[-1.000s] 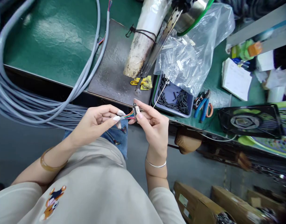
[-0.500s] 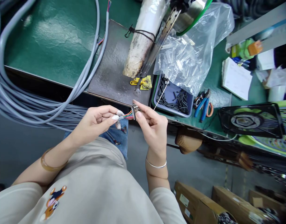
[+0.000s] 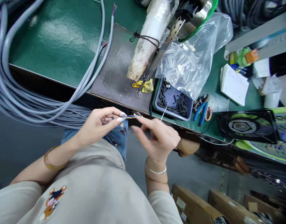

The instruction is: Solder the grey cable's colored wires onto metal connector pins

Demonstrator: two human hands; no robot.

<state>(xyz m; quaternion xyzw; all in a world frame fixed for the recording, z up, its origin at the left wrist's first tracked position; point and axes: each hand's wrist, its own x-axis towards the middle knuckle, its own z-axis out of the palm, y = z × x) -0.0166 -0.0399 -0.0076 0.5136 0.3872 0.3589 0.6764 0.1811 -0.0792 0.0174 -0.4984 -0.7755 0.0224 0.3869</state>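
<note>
My left hand (image 3: 105, 124) pinches the end of a grey cable between thumb and fingers. Several coloured wires (image 3: 130, 117) fan out from that end to a small metal multi-pin connector (image 3: 138, 114), which is partly hidden behind my right index finger. My right hand (image 3: 158, 135) has its thumb and index finger apart, the index tip close to the connector; whether it touches is hard to tell. A thin pale wire (image 3: 166, 107) runs down behind the right hand. More wired connectors (image 3: 124, 131) hang over my jeans.
A soldering iron (image 3: 154, 67) points down over a dark board (image 3: 114, 81) beside a yellow sponge (image 3: 147, 86). Right of it stand a purple tray (image 3: 185, 117) of black sleeves, a plastic bag (image 3: 205, 59), pliers (image 3: 202, 109) and a fan (image 3: 246, 126). Grey cable coils (image 3: 49, 109) hang left.
My right thumb and index finger have come apart, and the right hand has shifted slightly right and down. The connector has turned and now sits lower in profile. The left hand keeps its pinch.
</note>
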